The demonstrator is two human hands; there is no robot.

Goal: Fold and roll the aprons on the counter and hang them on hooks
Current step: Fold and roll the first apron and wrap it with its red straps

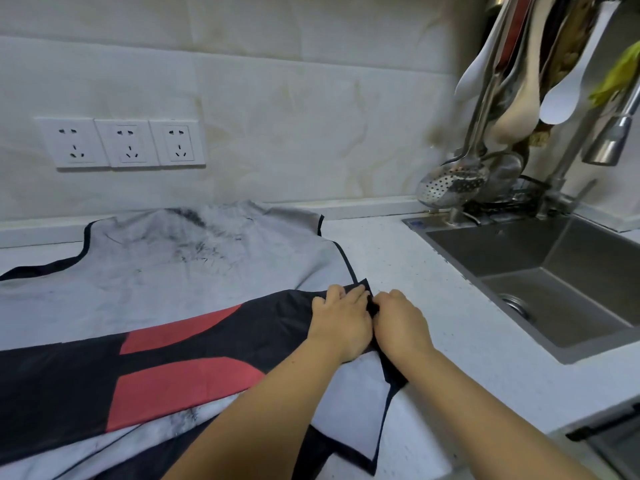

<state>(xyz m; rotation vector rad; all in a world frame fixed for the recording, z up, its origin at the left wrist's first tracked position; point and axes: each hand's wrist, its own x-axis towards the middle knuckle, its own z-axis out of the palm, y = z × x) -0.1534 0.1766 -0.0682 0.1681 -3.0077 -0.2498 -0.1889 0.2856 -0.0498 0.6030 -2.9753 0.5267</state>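
From the head view, the apron (pixel 173 271) lies spread flat on the counter (pixel 433 289), grey lining up, with a black-and-red band folded across it towards the front edge. Both hands meet at the band's right end, on the side nearest the sink (pixel 554 271). The right hand (pixel 401 320) pinches a bunch of black cloth. The left hand (pixel 341 320) lies over it, fingers bent down; whether it grips I cannot tell. The fabric looks thin, light, limp and slick, so it is best taken at the trimmed edge, with both corners held.

This was a home kitchen: a steel sink (pixel 540 271) sat in a white speckled counter (pixel 433 289), with ladles and spoons (pixel 512 98) hanging above.
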